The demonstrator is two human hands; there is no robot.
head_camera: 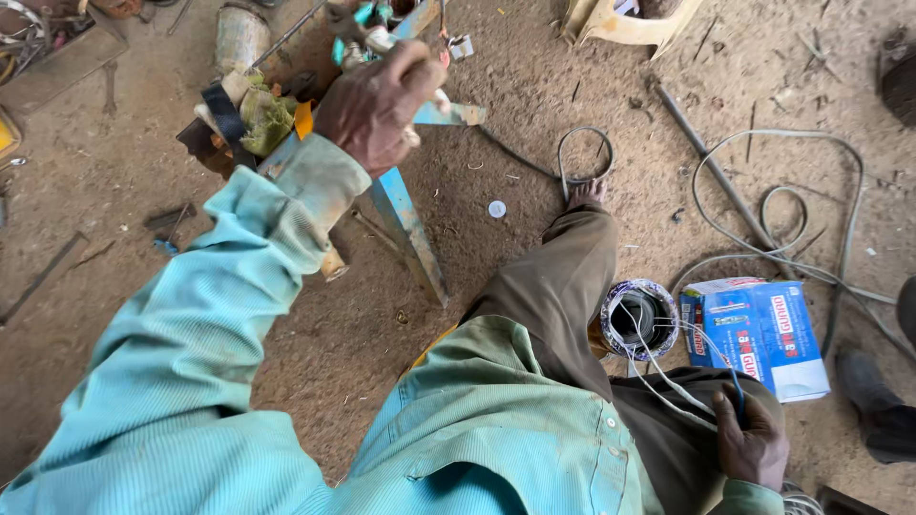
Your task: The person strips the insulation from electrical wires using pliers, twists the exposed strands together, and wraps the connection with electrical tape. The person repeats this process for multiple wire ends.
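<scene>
Seen from above, a person in a pale turquoise ribbed work shirt [191,381] and brown trousers [563,286] sits over a sandy dirt floor [534,86]. The left hand [377,105] reaches far and to the left, onto a cluttered blue-painted metal stand [405,224]; its fingers are curled, thumb extended, closed around something among small teal and metal parts [367,29], though exactly what it grips cannot be told. Just left of that hand lie a crumpled greenish rag [262,119] and a black strap [227,114]. The right hand [754,443] rests near, at the lower right, on the person's lap, its fingers closed on thin white wires [668,381] and a thin blue wire [737,386]. These strands run up from the hand to a round spool of wire with a patterned white and purple rim [637,319], which sits just beside the right thigh. Touching the spool on its right lies a blue and white cardboard box [763,334]. Farther off, a long grey cable [792,210] loops loosely over the ground on the right, and a smaller loop of grey cable [584,157] lies just beyond the person's bare foot [587,194]. A dark metal rod [711,162] lies slanted across the dirt between them. A dark shoe [873,401] belonging to someone else shows at the right edge.
</scene>
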